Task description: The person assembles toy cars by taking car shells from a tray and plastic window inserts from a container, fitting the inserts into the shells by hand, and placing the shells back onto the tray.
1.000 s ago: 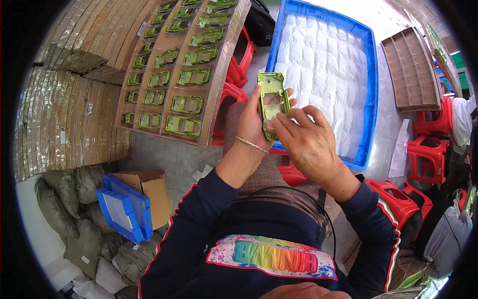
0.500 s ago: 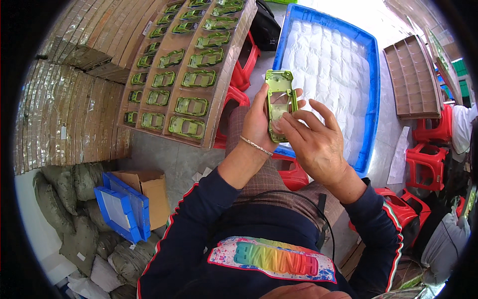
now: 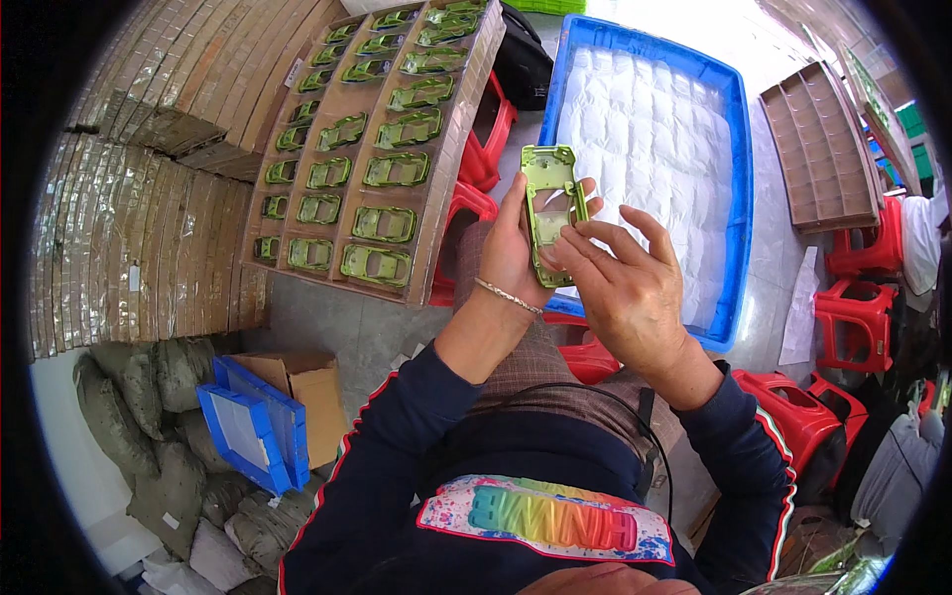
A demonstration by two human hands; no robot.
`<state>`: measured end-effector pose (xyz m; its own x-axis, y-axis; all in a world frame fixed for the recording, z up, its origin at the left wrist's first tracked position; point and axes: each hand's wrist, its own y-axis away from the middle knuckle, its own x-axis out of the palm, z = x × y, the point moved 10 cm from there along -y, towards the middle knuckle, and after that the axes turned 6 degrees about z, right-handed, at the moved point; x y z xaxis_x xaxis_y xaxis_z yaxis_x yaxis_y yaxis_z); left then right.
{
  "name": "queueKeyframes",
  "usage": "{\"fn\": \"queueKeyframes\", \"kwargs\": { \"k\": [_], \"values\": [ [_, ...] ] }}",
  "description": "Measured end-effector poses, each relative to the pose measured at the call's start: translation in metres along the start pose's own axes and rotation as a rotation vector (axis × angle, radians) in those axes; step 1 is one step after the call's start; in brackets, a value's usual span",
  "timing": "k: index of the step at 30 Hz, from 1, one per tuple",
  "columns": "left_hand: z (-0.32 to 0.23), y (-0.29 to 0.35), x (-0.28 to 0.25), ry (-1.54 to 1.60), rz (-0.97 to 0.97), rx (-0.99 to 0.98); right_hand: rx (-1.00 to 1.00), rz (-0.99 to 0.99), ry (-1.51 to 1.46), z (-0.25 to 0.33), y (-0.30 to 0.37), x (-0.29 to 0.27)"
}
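Observation:
A green toy car body shell (image 3: 548,172), hollow with window openings, is held upright over my lap. My left hand (image 3: 511,238) wraps its left side, with fingertips showing past the right edge. The fingers of my right hand (image 3: 627,283) reach onto the lower part of the shell; whether they pinch anything small there is hidden. Up and to the left, a cardboard tray (image 3: 332,215) with dividers carries rows of similar green car shells (image 3: 384,223). Right behind the held shell lies a blue plastic crate (image 3: 736,198) filled with rows of white wrapped pieces (image 3: 654,149).
Stacked cardboard trays (image 3: 109,218) rise on the left. Grey sacks (image 3: 169,486), blue trays (image 3: 243,426) and a cardboard box (image 3: 309,397) sit at lower left. Red stools (image 3: 853,327) stand on the right, near a divided brown tray (image 3: 818,149). A black cable (image 3: 635,416) crosses my lap.
The view has shifted slightly. The car shell stays in my left hand, and my right fingers remain on its lower part with little visible movement.

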<state>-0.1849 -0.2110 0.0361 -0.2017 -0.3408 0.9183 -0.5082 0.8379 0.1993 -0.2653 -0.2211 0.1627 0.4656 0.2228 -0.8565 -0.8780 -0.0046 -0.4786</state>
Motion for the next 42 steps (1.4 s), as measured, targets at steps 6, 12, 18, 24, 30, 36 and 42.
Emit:
{"fn": "queueKeyframes", "kwargs": {
  "k": [6, 12, 18, 24, 30, 36, 42],
  "values": [
    [-0.002, 0.000, -0.002, -0.087, -0.021, 0.030, -0.054, 0.108, 0.011, 0.005, -0.010, 0.009],
    [0.001, 0.001, -0.003, -0.194, -0.083, 0.013, -0.197, 0.255, 0.115, 0.010, -0.008, 0.030],
    [-0.003, -0.003, -0.009, -0.226, -0.071, 0.015, -0.216, 0.272, 0.059, 0.009, -0.012, 0.036],
    [-0.014, -0.008, -0.008, -0.285, -0.045, 0.051, -0.165, 0.385, -0.078, 0.004, -0.021, 0.031],
    [-0.018, -0.009, -0.013, -0.238, -0.007, 0.085, -0.114, 0.329, 0.028, 0.004, -0.017, 0.039],
    [-0.038, -0.006, 0.024, -0.486, 0.236, 0.190, 0.082, 0.101, -0.275, -0.032, -0.006, 0.011],
    [-0.045, 0.003, 0.011, -0.706, 0.104, 0.275, 0.670, -0.009, -0.935, -0.075, 0.024, 0.056]
  ]
}}
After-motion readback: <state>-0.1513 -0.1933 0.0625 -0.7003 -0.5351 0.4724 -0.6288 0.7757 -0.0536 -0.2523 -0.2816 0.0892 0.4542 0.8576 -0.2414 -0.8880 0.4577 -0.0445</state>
